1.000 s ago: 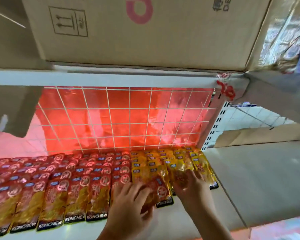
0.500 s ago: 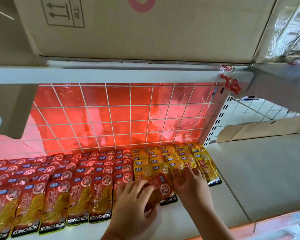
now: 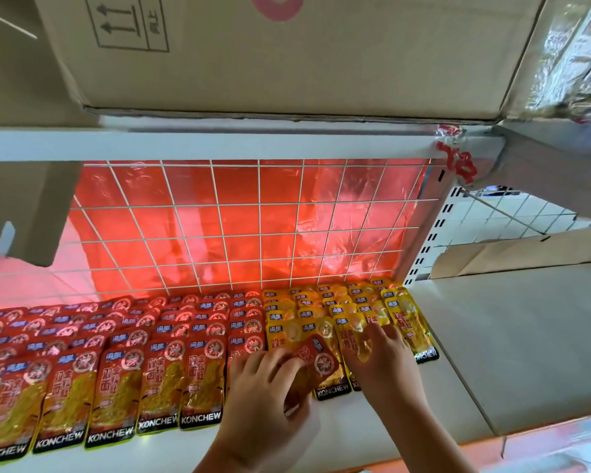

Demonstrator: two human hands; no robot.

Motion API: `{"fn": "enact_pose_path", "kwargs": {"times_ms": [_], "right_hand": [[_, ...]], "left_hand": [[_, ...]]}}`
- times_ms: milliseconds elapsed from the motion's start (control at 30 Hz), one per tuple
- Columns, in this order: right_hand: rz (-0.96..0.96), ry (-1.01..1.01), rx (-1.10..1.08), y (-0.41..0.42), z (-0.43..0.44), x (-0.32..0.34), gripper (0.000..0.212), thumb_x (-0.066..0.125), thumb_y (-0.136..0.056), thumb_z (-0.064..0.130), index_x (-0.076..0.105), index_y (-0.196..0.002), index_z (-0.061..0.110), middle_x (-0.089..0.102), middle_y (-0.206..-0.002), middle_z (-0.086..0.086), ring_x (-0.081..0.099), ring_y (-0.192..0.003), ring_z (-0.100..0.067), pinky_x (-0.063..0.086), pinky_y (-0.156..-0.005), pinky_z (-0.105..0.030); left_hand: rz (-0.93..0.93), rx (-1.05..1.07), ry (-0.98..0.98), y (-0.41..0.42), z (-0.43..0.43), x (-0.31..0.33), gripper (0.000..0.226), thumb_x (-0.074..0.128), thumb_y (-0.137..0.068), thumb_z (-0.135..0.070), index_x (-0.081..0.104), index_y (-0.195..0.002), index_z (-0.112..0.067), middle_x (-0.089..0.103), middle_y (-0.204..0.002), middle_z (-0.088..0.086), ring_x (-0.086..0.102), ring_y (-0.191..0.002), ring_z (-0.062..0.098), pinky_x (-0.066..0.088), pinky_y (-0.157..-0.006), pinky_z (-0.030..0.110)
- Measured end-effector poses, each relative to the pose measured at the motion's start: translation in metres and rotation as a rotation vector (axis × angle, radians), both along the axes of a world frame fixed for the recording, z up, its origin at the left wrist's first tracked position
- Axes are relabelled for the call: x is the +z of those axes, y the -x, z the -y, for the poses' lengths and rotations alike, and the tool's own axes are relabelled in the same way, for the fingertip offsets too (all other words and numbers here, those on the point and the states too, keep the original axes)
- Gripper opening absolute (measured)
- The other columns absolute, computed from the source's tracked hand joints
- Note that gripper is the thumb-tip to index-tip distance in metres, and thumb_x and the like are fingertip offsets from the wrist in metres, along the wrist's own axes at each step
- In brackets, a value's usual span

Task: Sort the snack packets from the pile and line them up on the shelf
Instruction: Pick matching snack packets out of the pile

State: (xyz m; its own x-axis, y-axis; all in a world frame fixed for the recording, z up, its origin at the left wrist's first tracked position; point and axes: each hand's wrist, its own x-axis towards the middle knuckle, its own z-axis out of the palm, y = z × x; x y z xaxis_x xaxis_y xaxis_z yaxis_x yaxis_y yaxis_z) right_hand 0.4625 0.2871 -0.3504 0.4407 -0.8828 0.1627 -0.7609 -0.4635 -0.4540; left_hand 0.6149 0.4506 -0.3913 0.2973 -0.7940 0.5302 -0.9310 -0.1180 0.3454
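Rows of red snack packets [image 3: 164, 384] labelled KONCHEW cover the left and middle of the white shelf [image 3: 382, 428]. Rows of yellow snack packets [image 3: 406, 322] fill the right end up to the shelf's side. One red packet [image 3: 321, 361] lies tilted across the front yellow packets. My left hand [image 3: 263, 401] grips that red packet by its lower left part, fingers curled over it. My right hand [image 3: 384, 365] rests with spread fingers on the front yellow packets just right of it. The packets under both hands are partly hidden.
A white wire grid [image 3: 253, 227] backed by red foil closes the shelf's rear. A large cardboard box [image 3: 287, 63] sits on the shelf board above. A perforated upright [image 3: 434, 240] bounds the right side, with a neighbouring white shelf [image 3: 512, 336] and a cardboard flap [image 3: 526, 254] beyond.
The view has tilted slightly upward. My left hand has slid a little to the right over the tilted red packet, and my right hand has stayed on the yellow packets.
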Motion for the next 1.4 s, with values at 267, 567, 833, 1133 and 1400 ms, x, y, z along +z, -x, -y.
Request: {"fn": "enact_pose_path", "kwargs": {"times_ms": [267, 567, 833, 1133, 1400], "right_hand": [[0.035, 0.022, 0.089, -0.02, -0.01, 0.017, 0.031, 0.075, -0.081, 0.046, 0.063, -0.097, 0.023, 0.049, -0.094, 0.005, 0.056, -0.084, -0.022, 0.042, -0.065, -0.03], [0.046, 0.059, 0.311, -0.08, -0.054, 0.021, 0.027, 0.079, -0.081, 0.04, 0.067, -0.095, 0.019, 0.065, -0.094, 0.0, 0.061, -0.072, -0.023, 0.04, -0.059, -0.026], [0.053, -0.034, 0.481, -0.154, -0.111, 0.025, 0.031, 0.067, -0.087, 0.047, 0.065, -0.108, 0.024, 0.06, -0.103, 0.005, 0.059, -0.092, -0.018, 0.05, -0.075, -0.033], [0.033, -0.087, 0.669, -0.232, -0.176, 0.031, 0.032, 0.065, -0.09, 0.044, 0.063, -0.114, 0.023, 0.062, -0.106, -0.001, 0.058, -0.095, -0.02, 0.047, -0.082, -0.033], [0.021, -0.104, 0.768, -0.271, -0.208, 0.031, 0.031, 0.063, -0.09, 0.049, 0.062, -0.11, 0.025, 0.059, -0.11, 0.004, 0.057, -0.097, -0.018, 0.049, -0.086, -0.034]], "left_hand": [[-0.118, 0.181, 0.004, -0.006, -0.014, 0.01, 0.044, 0.066, -0.078, -0.055, 0.068, -0.114, -0.029, 0.068, -0.11, -0.008, 0.061, -0.101, 0.016, 0.05, -0.089, 0.045], [-0.179, 0.356, -0.021, -0.043, -0.066, 0.022, 0.049, 0.067, -0.078, -0.053, 0.068, -0.119, -0.026, 0.066, -0.112, -0.009, 0.06, -0.104, 0.015, 0.044, -0.096, 0.049], [-0.123, 0.561, 0.005, -0.101, -0.145, 0.018, 0.049, 0.066, -0.078, -0.049, 0.068, -0.117, -0.02, 0.065, -0.112, -0.004, 0.059, -0.104, 0.02, 0.05, -0.092, 0.049], [-0.047, 0.831, 0.0, -0.164, -0.231, 0.017, 0.047, 0.066, -0.075, -0.046, 0.07, -0.114, -0.021, 0.069, -0.11, -0.002, 0.065, -0.099, 0.025, 0.05, -0.082, 0.042], [-0.1, 0.998, -0.026, -0.197, -0.272, 0.01, 0.049, 0.061, -0.078, -0.046, 0.068, -0.118, -0.019, 0.07, -0.114, -0.001, 0.066, -0.1, 0.028, 0.053, -0.08, 0.044]]}}
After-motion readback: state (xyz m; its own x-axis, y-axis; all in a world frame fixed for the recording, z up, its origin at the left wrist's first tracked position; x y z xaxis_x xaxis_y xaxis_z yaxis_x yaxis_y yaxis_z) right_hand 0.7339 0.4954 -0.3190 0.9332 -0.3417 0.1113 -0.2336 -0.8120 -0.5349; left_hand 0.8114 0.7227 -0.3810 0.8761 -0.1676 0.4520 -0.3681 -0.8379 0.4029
